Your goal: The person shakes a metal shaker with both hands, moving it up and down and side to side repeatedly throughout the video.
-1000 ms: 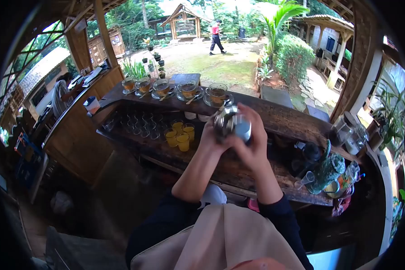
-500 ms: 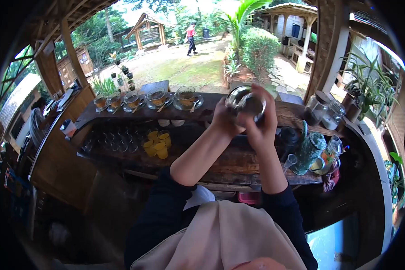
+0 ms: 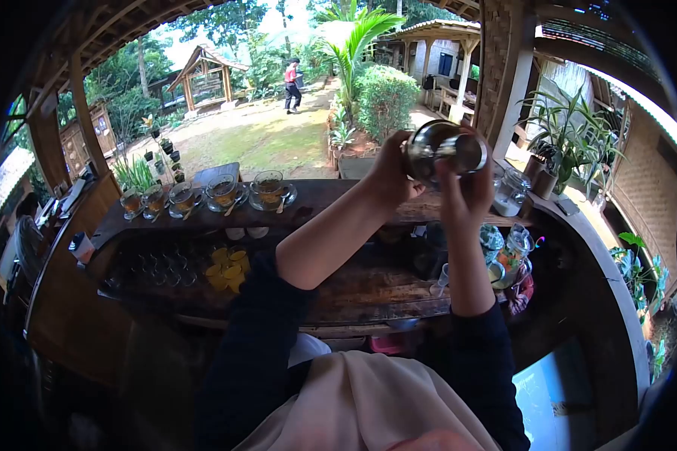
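Both my hands are raised in front of me around a shiny metal shaker (image 3: 442,146) held on its side. My left hand (image 3: 390,177) grips its left end and my right hand (image 3: 468,189) wraps its right side from below. Under my arms runs a dark wooden counter (image 3: 368,289). On the upper ledge stands a row of glass cups of brown tea (image 3: 223,192) on saucers with spoons. Lower down sit small glasses of yellow juice (image 3: 228,269) beside several empty small glasses (image 3: 154,269).
Glass jars (image 3: 510,192) and a patterned pitcher (image 3: 496,252) stand at the counter's right end. A potted plant (image 3: 560,146) grows beyond them. A person in a red top (image 3: 291,84) walks across the garden outside. Another person (image 3: 26,214) sits at far left.
My hands have lifted the shaker higher and further right. The view has swung, so the counter and cups now lie lower and to the left. The walking person has moved further off.
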`<action>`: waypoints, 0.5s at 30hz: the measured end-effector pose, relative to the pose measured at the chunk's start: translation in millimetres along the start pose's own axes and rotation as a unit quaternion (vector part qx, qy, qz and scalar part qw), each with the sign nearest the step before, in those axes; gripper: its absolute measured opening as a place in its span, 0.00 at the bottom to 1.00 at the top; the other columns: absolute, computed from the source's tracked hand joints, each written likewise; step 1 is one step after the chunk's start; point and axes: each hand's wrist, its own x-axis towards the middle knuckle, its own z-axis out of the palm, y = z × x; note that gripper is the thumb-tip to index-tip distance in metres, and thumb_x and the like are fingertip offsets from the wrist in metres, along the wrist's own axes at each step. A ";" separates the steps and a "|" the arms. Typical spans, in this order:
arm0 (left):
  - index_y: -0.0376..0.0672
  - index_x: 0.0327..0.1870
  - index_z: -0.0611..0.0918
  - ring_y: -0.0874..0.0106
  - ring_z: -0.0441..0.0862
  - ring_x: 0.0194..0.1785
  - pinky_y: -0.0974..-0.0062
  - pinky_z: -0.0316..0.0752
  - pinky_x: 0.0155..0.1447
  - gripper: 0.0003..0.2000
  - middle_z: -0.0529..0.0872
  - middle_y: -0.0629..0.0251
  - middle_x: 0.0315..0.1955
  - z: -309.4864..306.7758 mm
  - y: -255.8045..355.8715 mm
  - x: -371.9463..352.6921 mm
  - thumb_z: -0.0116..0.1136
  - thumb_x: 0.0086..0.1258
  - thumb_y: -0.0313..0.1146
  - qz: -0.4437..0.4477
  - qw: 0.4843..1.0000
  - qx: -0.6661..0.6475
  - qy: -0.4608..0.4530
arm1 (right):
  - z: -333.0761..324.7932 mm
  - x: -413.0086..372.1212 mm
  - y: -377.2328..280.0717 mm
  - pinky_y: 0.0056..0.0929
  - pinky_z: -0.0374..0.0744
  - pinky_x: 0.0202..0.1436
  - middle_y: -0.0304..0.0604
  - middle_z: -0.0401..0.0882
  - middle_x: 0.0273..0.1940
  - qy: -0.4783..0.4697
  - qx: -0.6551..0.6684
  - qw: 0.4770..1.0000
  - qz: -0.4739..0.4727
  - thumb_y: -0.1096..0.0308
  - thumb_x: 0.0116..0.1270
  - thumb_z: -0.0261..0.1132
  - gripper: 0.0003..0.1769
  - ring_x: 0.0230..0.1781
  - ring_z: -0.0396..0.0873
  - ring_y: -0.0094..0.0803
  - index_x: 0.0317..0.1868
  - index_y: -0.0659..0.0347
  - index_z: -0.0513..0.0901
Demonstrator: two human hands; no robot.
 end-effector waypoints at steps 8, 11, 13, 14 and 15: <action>0.47 0.71 0.54 0.62 0.73 0.62 0.61 0.73 0.61 0.36 0.70 0.52 0.62 55.9 54.1 7.7 0.60 0.66 0.43 0.104 0.960 -0.211 -0.153 | -41.1 -25.0 -50.9 0.52 0.78 0.57 0.43 0.50 0.68 0.085 0.106 0.889 -0.437 0.51 0.63 0.64 0.37 0.62 0.66 0.56 0.68 0.42 0.56; 0.43 0.61 0.70 0.65 0.78 0.56 0.63 0.75 0.60 0.22 0.78 0.54 0.54 30.8 2.7 46.0 0.57 0.68 0.39 -0.143 0.896 -0.416 -0.058 | -48.8 20.7 -40.7 0.52 0.77 0.56 0.49 0.63 0.61 -0.043 -0.203 0.900 -0.384 0.50 0.65 0.62 0.33 0.59 0.70 0.54 0.63 0.58 0.62; 0.42 0.54 0.77 0.67 0.81 0.52 0.66 0.76 0.59 0.16 0.82 0.56 0.47 33.5 -4.1 47.4 0.51 0.71 0.41 0.041 0.996 -0.064 -0.052 | -38.7 30.0 -24.4 0.42 0.71 0.61 0.54 0.71 0.56 -0.039 -0.094 0.994 -0.037 0.56 0.60 0.69 0.31 0.58 0.72 0.49 0.56 0.69 0.70; 0.41 0.53 0.77 0.68 0.82 0.51 0.68 0.77 0.57 0.19 0.83 0.56 0.46 41.8 15.7 47.9 0.48 0.71 0.45 -0.196 0.902 -0.381 0.058 | -40.5 31.3 -29.7 0.40 0.72 0.60 0.53 0.72 0.57 -0.019 -0.082 0.995 -0.053 0.63 0.55 0.71 0.29 0.57 0.73 0.46 0.54 0.68 0.73; 0.41 0.53 0.77 0.68 0.82 0.51 0.68 0.77 0.57 0.19 0.83 0.56 0.46 43.2 21.0 47.7 0.48 0.71 0.45 -0.202 0.902 -0.377 0.050 | -43.3 34.6 -38.0 0.38 0.74 0.58 0.52 0.72 0.57 0.000 -0.069 0.995 -0.068 0.70 0.51 0.73 0.27 0.56 0.74 0.42 0.52 0.68 0.75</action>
